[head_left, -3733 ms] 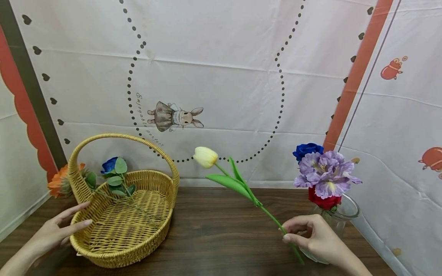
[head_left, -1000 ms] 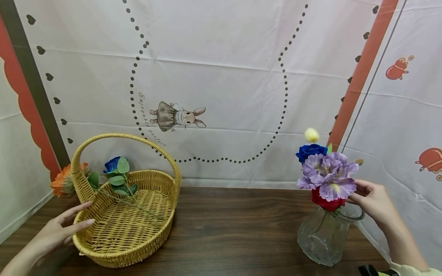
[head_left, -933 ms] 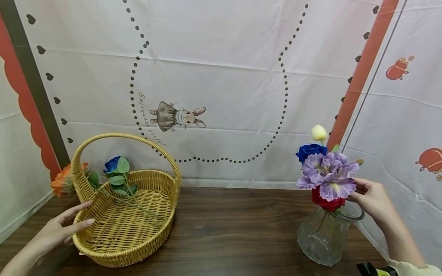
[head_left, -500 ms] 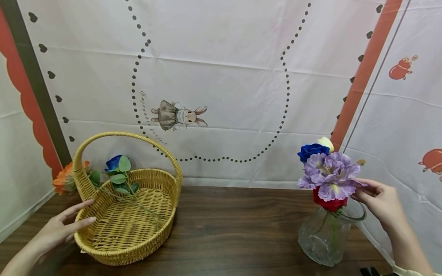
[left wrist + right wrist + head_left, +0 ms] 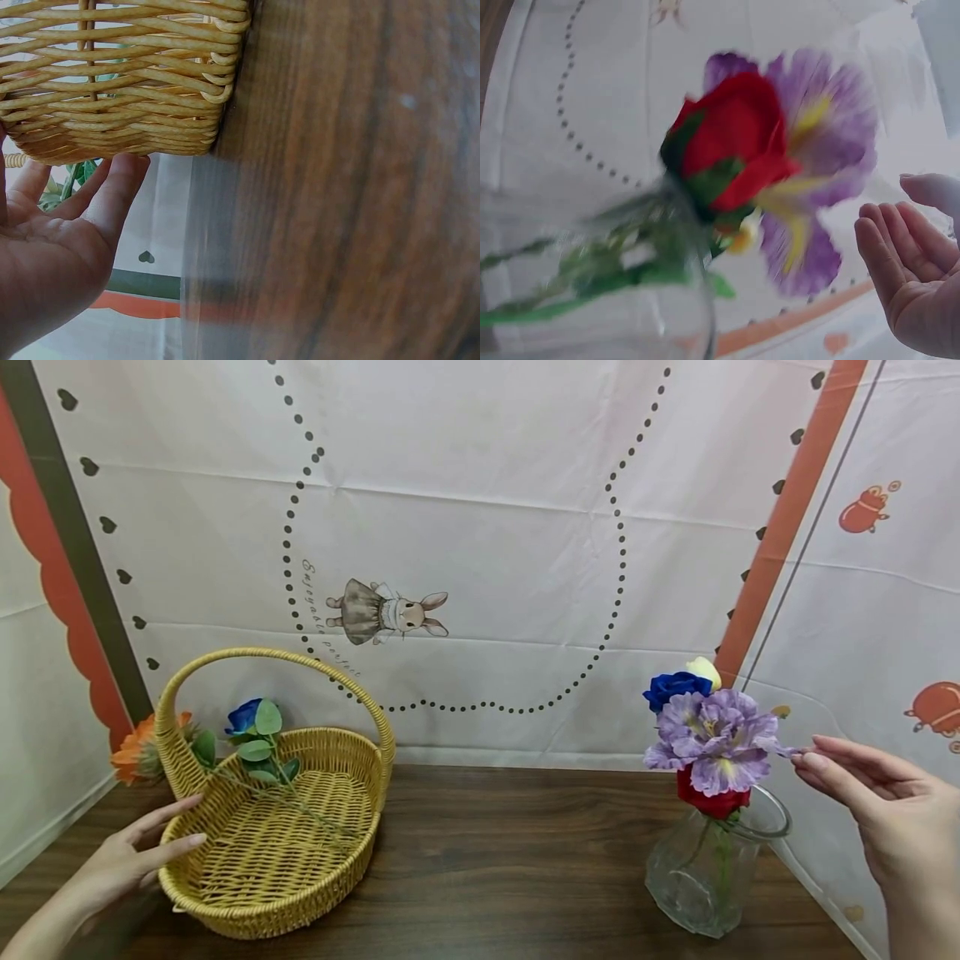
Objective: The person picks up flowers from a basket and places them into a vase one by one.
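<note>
My left hand (image 5: pixel 123 860) rests with straight fingers on the left rim of the yellow wicker basket (image 5: pixel 281 902); the left wrist view shows its fingertips against the woven wall. A blue rose (image 5: pixel 244 717) with green leaves lies across the basket, and an orange flower (image 5: pixel 137 753) hangs over its left side. At the right, the glass vase (image 5: pixel 693 885) holds a purple flower (image 5: pixel 708 735), a red rose (image 5: pixel 712 795), a blue rose (image 5: pixel 675 692) and a pale yellow tulip (image 5: pixel 707 672). Beside a purple petal's tip is my right hand (image 5: pixel 892 802), fingers extended; nothing shows between them in the right wrist view.
The dark wooden table (image 5: pixel 510 860) extends between basket and vase. Behind it hangs a white printed cloth (image 5: pixel 465 527), and another cloth wall (image 5: pixel 885 635) stands close to the vase on the right.
The tulip, earlier held by its stem over the table, has gone down into the vase behind the other flowers. My right hand has let go of it and drawn right; the left stays put.
</note>
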`<state>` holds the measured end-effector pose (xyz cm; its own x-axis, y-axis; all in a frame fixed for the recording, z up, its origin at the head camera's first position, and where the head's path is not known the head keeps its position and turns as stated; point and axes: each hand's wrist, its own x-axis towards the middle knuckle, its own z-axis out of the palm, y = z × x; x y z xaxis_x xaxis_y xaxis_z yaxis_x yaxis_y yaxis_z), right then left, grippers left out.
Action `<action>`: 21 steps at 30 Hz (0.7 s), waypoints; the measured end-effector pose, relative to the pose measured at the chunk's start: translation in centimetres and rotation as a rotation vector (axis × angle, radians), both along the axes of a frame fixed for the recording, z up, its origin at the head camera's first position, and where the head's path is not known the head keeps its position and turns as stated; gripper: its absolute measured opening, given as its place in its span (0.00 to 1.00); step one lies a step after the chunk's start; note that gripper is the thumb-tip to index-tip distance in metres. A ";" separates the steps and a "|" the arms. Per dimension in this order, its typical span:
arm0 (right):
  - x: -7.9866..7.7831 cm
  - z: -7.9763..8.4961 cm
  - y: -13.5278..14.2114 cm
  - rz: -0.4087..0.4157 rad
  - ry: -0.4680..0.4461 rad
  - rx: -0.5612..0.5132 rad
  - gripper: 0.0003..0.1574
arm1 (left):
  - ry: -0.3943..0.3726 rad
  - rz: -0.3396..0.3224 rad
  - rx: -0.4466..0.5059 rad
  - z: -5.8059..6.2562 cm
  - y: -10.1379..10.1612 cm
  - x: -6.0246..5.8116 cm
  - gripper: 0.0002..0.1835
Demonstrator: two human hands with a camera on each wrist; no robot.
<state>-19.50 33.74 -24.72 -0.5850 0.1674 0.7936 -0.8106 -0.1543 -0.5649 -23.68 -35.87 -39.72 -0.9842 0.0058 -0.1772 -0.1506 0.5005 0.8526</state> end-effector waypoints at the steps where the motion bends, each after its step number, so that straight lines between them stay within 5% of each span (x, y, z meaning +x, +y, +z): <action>1: 0.1 0.1 -0.2 0.028 0.015 0.004 0.18 | 0.006 0.001 -0.005 0.0 0.0 0.0 0.39; 5: 0.7 0.4 -1.1 0.125 0.026 0.044 0.19 | 0.010 0.003 -0.006 -0.1 0.1 0.0 0.40; 17: 1.5 0.8 -5.2 0.239 -0.022 0.131 0.22 | -0.032 0.008 0.007 0.1 0.1 -0.1 0.41; 21: 1.7 0.9 -6.7 0.152 -0.115 0.185 0.23 | -0.024 0.015 0.007 0.1 0.2 -0.1 0.42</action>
